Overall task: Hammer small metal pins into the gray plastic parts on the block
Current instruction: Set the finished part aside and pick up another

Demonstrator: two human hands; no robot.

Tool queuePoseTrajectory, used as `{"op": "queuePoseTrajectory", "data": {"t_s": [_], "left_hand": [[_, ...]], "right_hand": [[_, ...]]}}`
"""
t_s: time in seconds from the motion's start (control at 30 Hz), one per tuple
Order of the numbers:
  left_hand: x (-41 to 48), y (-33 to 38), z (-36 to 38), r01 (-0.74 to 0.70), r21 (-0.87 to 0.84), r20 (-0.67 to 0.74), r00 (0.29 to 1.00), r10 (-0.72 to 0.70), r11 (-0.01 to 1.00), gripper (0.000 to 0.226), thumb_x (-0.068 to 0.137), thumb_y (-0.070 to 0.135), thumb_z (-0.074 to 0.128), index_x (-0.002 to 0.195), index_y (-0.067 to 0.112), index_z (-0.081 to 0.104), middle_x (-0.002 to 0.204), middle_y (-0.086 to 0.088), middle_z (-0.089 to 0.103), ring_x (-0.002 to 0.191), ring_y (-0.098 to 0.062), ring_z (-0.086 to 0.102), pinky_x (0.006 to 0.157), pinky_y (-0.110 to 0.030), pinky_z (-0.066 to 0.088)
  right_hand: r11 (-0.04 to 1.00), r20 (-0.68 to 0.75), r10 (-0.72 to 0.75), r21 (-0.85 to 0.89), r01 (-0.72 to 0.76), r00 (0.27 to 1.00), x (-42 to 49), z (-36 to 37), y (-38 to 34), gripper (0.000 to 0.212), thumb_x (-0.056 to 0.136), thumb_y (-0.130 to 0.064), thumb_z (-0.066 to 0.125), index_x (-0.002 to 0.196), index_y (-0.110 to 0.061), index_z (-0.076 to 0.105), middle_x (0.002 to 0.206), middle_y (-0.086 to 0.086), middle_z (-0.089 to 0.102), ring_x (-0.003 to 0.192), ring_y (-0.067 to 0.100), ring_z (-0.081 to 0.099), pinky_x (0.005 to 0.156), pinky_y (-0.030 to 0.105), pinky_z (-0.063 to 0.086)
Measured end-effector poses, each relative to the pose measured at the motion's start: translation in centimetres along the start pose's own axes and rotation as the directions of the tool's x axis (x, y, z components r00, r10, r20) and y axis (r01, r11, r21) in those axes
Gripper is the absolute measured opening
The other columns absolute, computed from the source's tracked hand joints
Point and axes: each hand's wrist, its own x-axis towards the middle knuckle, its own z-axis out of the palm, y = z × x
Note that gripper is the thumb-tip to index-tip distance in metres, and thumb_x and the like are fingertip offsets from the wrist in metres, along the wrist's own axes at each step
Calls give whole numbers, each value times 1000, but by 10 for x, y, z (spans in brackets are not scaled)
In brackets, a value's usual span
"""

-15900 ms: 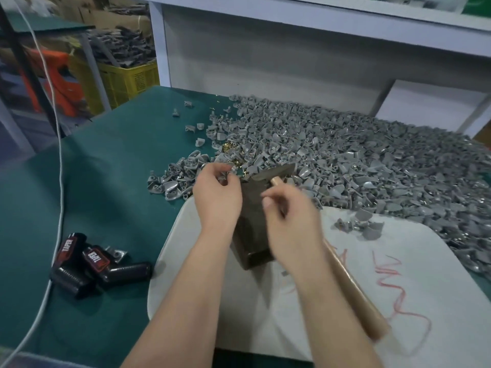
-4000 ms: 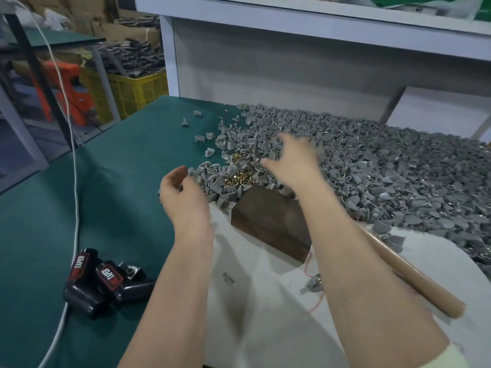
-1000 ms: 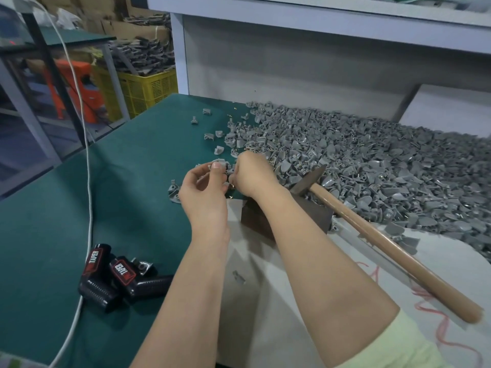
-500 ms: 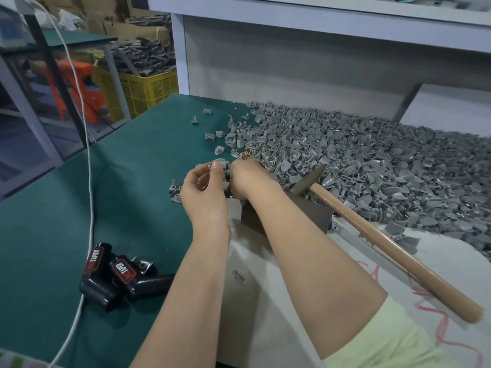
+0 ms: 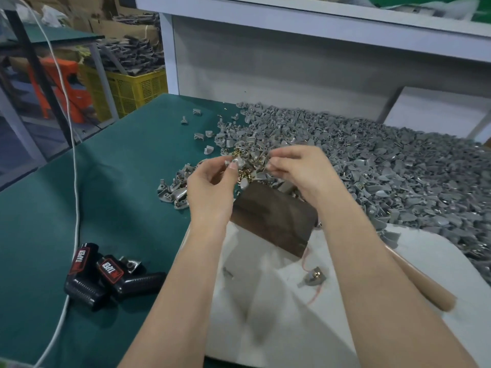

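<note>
Nearest us, a white board point(image 5: 265, 328) lies over the green table mat point(image 5: 106, 208). 1 finished part point(image 5: 312, 278), brass showing in it, rests loose on the board. The hammer point(image 5: 425, 288) lies on the board at right, its wooden handle running under the right forearm and its head hidden. Neither hand touches it. At left, 2 black cylinders point(image 5: 106, 277) sit on the mat beside a white cable point(image 5: 75, 197).

At the board's far edge stands the dark block point(image 5: 273, 216). No part shows on the visible stretch of its top.

Both hands are raised over the block. The left hand point(image 5: 210, 189) pinches 1 gray plastic part point(image 5: 235, 163) between thumb and fingertips. The right hand point(image 5: 300, 173), just beside it, has its fingers curled and its thumb closed against the forefinger on something too small to make out. We judge it to be a pin.

Loose metal pins point(image 5: 244, 177) glint just behind the block, at the edge of the pile of gray parts point(image 5: 385, 181) that covers the far table. A yellow crate point(image 5: 132, 88) stands beyond.

We read this as the loading step, with pin meeting part before any blow. The next move calls for starting the pin in the part's hole and seating the part on the block. The left hand must then steady it while the right hand frees itself to take up the hammer.
</note>
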Motion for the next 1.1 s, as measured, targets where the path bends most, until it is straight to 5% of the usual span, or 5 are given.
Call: {"op": "queuePoseTrajectory", "data": {"t_s": [0.17,0.3,0.63,0.83,1.1], "left_hand": [[-7,7,13,-234,465,400,916,33,854,9,88,17,64,95,20,70,90,3,68,90,-17,64,88,-29,49],[-14,5,21,-338,706,399,916,45,622,6,87,28,64,92,30,67,87,10,63,95,-16,60,93,-36,43],[-13,-6,16,-320,725,381,924,31,609,6,84,31,65,90,32,67,100,5,54,105,-23,53,94,-43,41],[-13,-7,14,-323,712,381,923,42,624,8,85,27,63,80,31,59,96,5,53,104,-25,53,93,-44,41],[-13,-6,14,-350,682,386,918,89,643,17,84,23,65,72,31,56,86,7,53,97,-25,58,90,-44,45]], "right_hand": [[992,67,53,112,-60,996,-24,-18,10,17,86,13,55,101,14,62,74,13,63,64,12,63,67,16,56],[986,-63,-77,-154,67,995,-31,-21,22,11,86,4,62,94,2,69,79,17,67,71,18,61,77,31,55],[923,-48,-180,-355,152,982,-28,-12,29,19,83,-8,68,72,-23,64,71,5,67,74,26,66,81,42,54],[826,7,-255,-518,222,967,-27,-2,37,18,83,-18,68,70,-29,64,66,-13,58,62,2,49,65,22,37],[772,-8,-298,-590,236,955,-34,3,39,11,89,-18,61,78,-17,60,84,-6,49,64,1,43,62,15,26]]}}
